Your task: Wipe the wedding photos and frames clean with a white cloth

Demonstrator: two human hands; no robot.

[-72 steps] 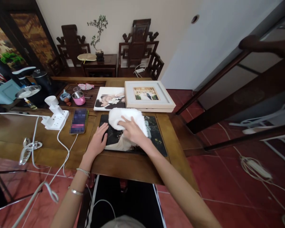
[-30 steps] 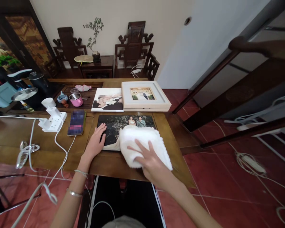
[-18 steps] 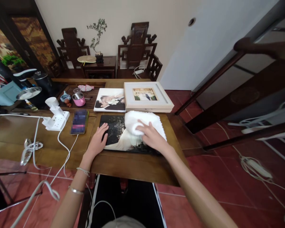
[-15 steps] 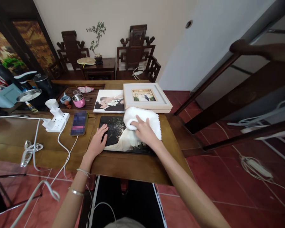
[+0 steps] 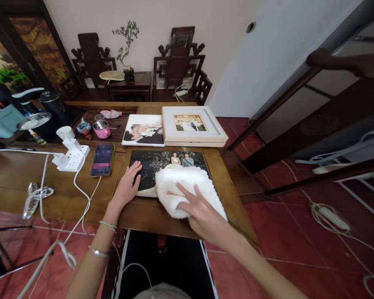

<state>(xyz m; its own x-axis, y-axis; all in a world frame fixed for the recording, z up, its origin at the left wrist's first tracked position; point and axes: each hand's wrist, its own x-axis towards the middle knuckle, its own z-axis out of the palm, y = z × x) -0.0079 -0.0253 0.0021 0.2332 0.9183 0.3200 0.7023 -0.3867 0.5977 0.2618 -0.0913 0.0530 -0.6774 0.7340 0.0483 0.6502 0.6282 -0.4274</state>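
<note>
A dark photo panel [image 5: 149, 164] showing two people outdoors lies flat near the table's front edge. Spread across its lower right part is a white fluffy cloth [image 5: 187, 180], which hides that area and hangs past the panel's near edge. My right hand [image 5: 202, 211] presses on the cloth, some fingers stretched over it and others bent into its fold. On the panel's left edge rests my left hand [image 5: 129, 182], fingers out flat and holding nothing. Just behind the panel are a white photo panel [image 5: 143, 131] and a pale framed picture [image 5: 195, 124].
Left of the panel lie a phone [image 5: 102, 160] on a cable, a white power strip [image 5: 71, 158] and a clear hair claw [image 5: 35, 199]. A pink cup [image 5: 102, 129] and a black kettle [image 5: 51, 110] stand farther back. A wooden chair [image 5: 314, 116] is at right.
My right hand has drawn the cloth toward me and slightly right, uncovering the two figures at the panel's top. My left hand stays on the left edge.
</note>
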